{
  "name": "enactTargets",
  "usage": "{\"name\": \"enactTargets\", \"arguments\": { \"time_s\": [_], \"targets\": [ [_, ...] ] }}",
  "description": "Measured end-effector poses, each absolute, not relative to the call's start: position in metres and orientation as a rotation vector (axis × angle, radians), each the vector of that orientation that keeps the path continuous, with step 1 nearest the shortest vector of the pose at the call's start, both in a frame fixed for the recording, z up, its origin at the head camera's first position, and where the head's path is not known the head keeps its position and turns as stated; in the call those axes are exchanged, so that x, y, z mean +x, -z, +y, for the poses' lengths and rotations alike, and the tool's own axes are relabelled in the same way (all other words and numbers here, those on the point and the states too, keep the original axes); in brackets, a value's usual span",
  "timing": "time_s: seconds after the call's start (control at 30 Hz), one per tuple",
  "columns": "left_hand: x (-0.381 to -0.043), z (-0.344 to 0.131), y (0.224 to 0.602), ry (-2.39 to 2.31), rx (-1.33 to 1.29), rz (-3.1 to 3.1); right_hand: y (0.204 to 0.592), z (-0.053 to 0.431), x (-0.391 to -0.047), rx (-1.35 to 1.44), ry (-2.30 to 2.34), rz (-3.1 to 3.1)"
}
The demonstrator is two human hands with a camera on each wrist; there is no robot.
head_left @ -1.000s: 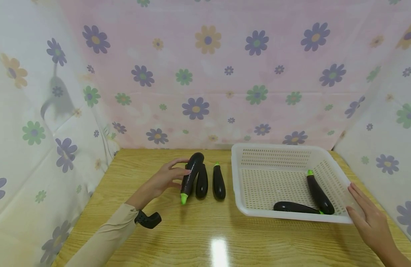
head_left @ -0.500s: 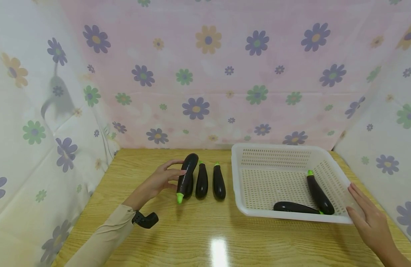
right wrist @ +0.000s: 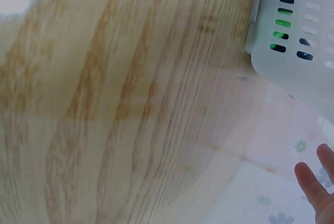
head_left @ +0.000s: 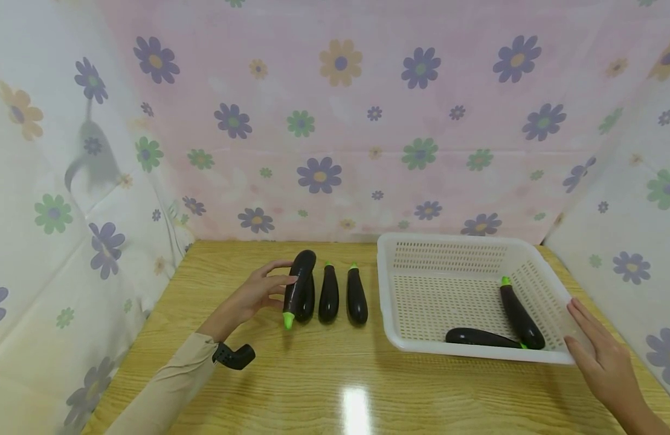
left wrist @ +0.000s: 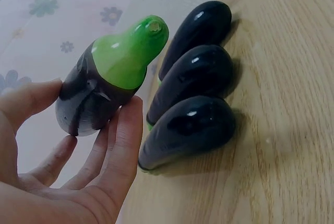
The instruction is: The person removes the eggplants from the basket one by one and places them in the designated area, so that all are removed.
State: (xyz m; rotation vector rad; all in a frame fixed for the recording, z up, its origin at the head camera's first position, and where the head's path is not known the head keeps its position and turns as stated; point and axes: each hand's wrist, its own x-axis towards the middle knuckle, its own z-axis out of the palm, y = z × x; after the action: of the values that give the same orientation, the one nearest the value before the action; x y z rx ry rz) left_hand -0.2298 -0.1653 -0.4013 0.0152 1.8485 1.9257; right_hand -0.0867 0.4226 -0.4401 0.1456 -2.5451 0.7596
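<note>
1. A white slotted basket is sited toward four o'clock of the head view, on a wood-grain table.
2. Two eggplants are contained in it: an upper eggplant near the wall at four o'clock, stem pointed to eleven; a lower eggplant along the wall at six, stem pointed between three and four.
3. The left hand is extended from the beige sleeve at seven o'clock; a black strap is worn at the wrist. The held eggplant is pinched between thumb and fingers.
4. The right hand is placed at the basket's four-o'clock end, fingers straight, thumb spread away from them; firm contact with the rim cannot be told.
5. The held eggplant is seen just left of a table row of three eggplants, partly covering the nearest one in the head view; its stem is aimed between six and seven.
6. Glossy near-black skin is noted, with a bright green stem cap; the body is plump.
</note>
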Motion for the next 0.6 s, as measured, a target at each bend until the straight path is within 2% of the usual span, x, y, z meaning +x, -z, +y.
{"name": "enactTargets", "arguments": {
  "time_s": [0.6],
  "targets": [
    [-0.235,-0.175,0.417,-1.923,-0.046,1.888,0.441,0.422,-0.087,0.148,-0.770,-2.526]
  ]
}}
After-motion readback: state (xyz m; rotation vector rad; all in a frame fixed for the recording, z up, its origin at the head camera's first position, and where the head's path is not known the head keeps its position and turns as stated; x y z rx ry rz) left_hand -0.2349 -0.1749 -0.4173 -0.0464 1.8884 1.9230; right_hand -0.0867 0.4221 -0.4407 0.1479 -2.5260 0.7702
